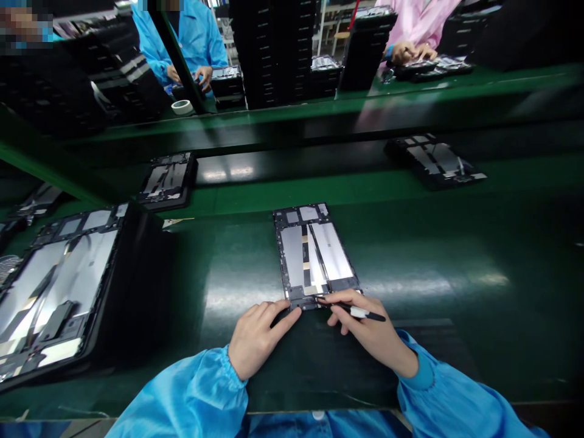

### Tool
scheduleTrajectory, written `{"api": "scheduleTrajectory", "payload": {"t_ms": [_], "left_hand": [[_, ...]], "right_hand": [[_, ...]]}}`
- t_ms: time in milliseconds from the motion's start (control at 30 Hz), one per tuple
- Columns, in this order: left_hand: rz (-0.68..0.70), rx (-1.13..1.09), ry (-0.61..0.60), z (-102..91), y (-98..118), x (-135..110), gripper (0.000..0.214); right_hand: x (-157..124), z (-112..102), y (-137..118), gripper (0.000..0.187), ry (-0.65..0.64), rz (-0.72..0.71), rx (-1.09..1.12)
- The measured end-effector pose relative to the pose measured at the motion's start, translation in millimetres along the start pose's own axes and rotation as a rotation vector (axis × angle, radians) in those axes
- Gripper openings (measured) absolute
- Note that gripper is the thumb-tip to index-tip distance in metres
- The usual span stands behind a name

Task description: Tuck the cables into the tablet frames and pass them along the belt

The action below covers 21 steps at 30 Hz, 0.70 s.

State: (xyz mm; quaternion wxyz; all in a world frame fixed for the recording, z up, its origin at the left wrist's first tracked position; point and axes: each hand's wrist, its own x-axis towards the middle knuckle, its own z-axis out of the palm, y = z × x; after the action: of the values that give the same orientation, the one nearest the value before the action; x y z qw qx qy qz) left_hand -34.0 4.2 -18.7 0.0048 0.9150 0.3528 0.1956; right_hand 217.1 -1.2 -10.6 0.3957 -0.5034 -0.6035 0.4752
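An opened tablet frame (314, 252) with silver inner panels lies on the green mat in front of me. My left hand (256, 336) rests at its near left corner, fingers curled, the index fingertip pressing the frame's edge. My right hand (370, 328) is closed round a thin black tool (353, 310) with a white band, held like a pen. The tool's tip touches the frame's near edge. Both arms wear bright blue sleeves.
A tall stack of similar frames (55, 292) stands at my left. Two more frames (168, 179) (433, 159) lie on the belt beyond. Across the bench sit a person in blue (191, 42) and another in pink (417, 30), with black tray stacks (274, 48) and a tape roll (182, 107).
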Motion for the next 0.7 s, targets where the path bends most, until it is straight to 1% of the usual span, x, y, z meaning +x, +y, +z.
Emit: {"api": "scheduleTrajectory", "payload": {"t_ms": [100,200,300,367,433,500,600,633,700], "left_hand": [[0.001,-0.017,0.031,0.1,-2,-1,0.031],[-0.003,-0.021,0.058,2.1,-2,1,0.029],[0.002,-0.022,0.08,3.2,-3,3,0.028],[-0.001,-0.025,0.083,1.1,-2,3,0.027],[0.013,-0.053,0.088,-4.0,0,-1,0.027],[0.082,-0.115,0.072,-10.3,5,-9,0.026],[0.207,-0.188,-0.032,-16.7,18,-24,0.023],[0.218,-0.189,-0.073,-17.2,22,-28,0.023],[0.196,-0.164,-0.126,-16.2,28,-34,0.024]], "right_hand": [[-1,4,-3,0.018,-0.093,-0.07,0.007],[0,6,-6,0.015,-0.15,-0.162,-0.035],[2,6,-9,0.014,-0.189,-0.189,-0.059],[1,6,-10,0.014,-0.195,-0.119,-0.039],[-2,5,-9,0.017,-0.175,0.004,0.029],[-8,3,-6,0.022,-0.122,0.12,0.13],[-18,3,-2,0.031,-0.053,0.224,0.256],[-20,4,-1,0.034,-0.057,0.251,0.275],[-25,8,-1,0.036,-0.113,0.293,0.273]]}}
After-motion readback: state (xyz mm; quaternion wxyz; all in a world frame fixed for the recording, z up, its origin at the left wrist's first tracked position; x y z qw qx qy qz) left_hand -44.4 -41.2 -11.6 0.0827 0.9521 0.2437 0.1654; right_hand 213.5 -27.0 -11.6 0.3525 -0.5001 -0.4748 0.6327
